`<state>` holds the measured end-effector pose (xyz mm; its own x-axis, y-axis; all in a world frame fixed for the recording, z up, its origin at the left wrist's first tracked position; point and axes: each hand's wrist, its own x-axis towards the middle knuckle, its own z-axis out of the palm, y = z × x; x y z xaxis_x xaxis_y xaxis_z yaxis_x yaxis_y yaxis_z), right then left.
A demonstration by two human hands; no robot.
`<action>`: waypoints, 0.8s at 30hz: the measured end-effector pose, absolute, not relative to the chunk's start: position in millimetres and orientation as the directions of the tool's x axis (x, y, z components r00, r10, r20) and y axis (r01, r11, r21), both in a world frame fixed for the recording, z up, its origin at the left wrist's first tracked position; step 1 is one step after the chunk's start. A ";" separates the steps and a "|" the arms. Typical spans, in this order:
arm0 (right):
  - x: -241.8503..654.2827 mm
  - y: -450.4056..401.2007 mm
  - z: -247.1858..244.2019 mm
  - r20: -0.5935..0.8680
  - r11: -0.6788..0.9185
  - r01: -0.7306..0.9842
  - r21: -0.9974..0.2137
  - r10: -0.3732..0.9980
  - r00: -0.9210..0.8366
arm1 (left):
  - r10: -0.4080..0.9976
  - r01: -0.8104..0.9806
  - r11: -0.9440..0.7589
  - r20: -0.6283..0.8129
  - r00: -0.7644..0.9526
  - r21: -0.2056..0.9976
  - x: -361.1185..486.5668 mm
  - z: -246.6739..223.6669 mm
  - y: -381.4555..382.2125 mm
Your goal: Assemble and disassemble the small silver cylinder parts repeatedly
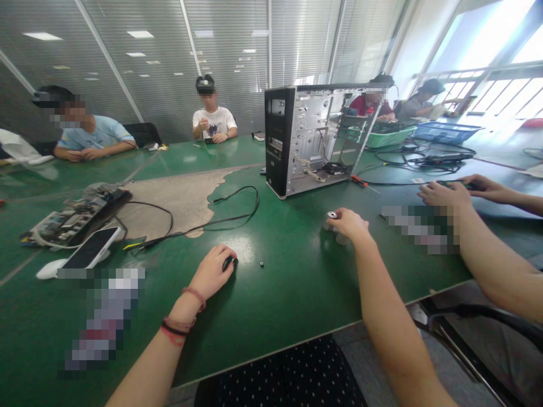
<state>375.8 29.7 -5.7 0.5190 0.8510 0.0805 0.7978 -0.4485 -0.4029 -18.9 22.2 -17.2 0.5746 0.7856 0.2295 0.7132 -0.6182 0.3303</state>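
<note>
Green surface, small-part handling by the look of it.
Left hand curls round black part; right hand pinches silver-topped part, lifted or resting, can't tell. Loose bit lies between hands, nearer left. Next move likely calls for a fine fingertip pinch, one hand freed first.

Left hand: bracelets at the wrist. Just behind the grip, a slim reddish-brown bracelet, texture like braid or small beads. Farther back from the grip, a cluster: brownish band, dark band, thin red cord rearmost. Right hand: forearm uncovered behind the grip. Below and between both grips: black lap cloth, small white dots; garment type unclear.
</note>
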 end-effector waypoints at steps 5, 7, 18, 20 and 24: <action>324.2 26.1 3.5 0.580 0.005 0.912 -0.410 0.774 0.256 | 0.783 0.710 -0.622 0.240 0.574 0.328 -19.2 -17.3 21.2; 290.5 20.5 2.9 0.594 0.314 0.856 -0.411 0.805 -0.010 | 0.781 0.709 -0.625 0.246 0.575 0.328 -19.6 -17.7 21.1; 215.2 3.3 -33.4 0.296 0.644 0.608 -0.464 0.760 -0.579 | 0.777 0.705 -0.629 0.257 0.574 0.327 -21.5 -17.6 18.8; 223.5 7.1 -26.3 0.324 0.644 0.604 -0.469 0.762 -0.561 | 0.775 0.701 -0.631 0.256 0.577 0.332 -21.7 -16.5 18.0; 269.0 17.9 -1.9 0.492 0.536 0.692 -0.484 0.821 -0.291 | 0.776 0.698 -0.630 0.261 0.574 0.340 -22.0 -15.4 16.9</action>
<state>269.0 17.9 -1.9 -0.2911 0.8207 0.4917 0.6919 0.5355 -0.4842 -22.0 16.9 -15.4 0.5737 0.7764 0.2610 0.6983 -0.6301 0.3396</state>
